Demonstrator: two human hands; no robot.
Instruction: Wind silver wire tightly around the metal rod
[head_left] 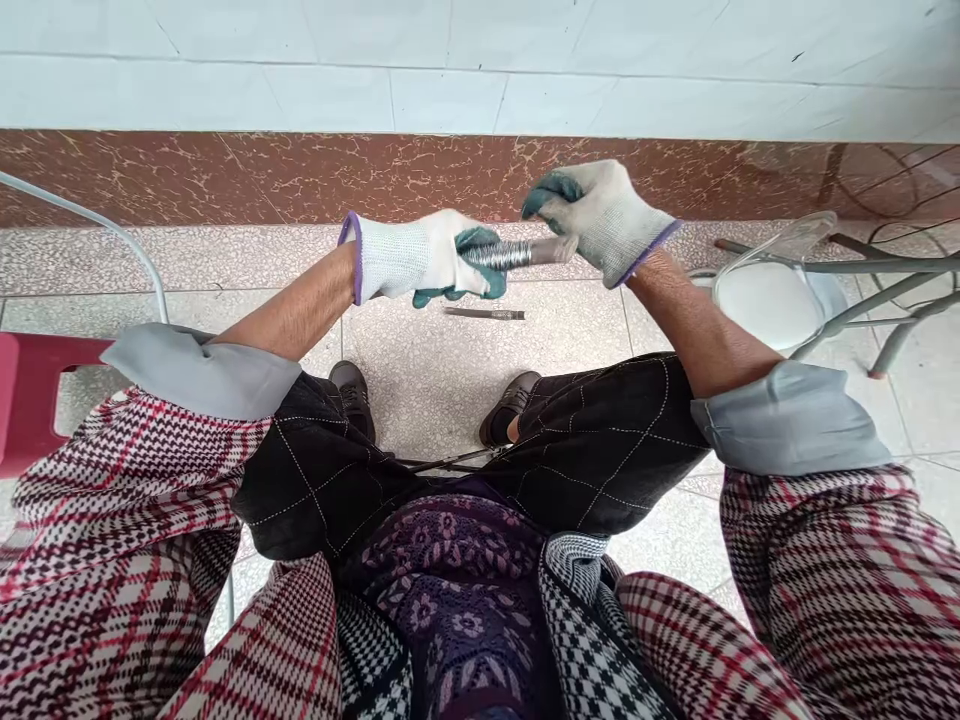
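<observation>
We hold a ribbed metal tube (517, 253) out before our knees
Our left hand (427, 258) wraps closed round its ribbed end, our right hand (600, 215) pinches the smooth end; a thin metal rod (484, 314) lies on the floor (420, 370) just below

white-green gloves (420, 258), silver tube (517, 253), red stool (30, 395)

The person is wearing white knit gloves (397, 255) with teal-coated palms and purple cuffs on the left hand (427, 258) and right hand (596, 215), a red-and-white checked jacket (112, 540) with grey turned-back sleeve linings, dark quilted trousers (600, 440) and dark shoes (352, 385).
</observation>
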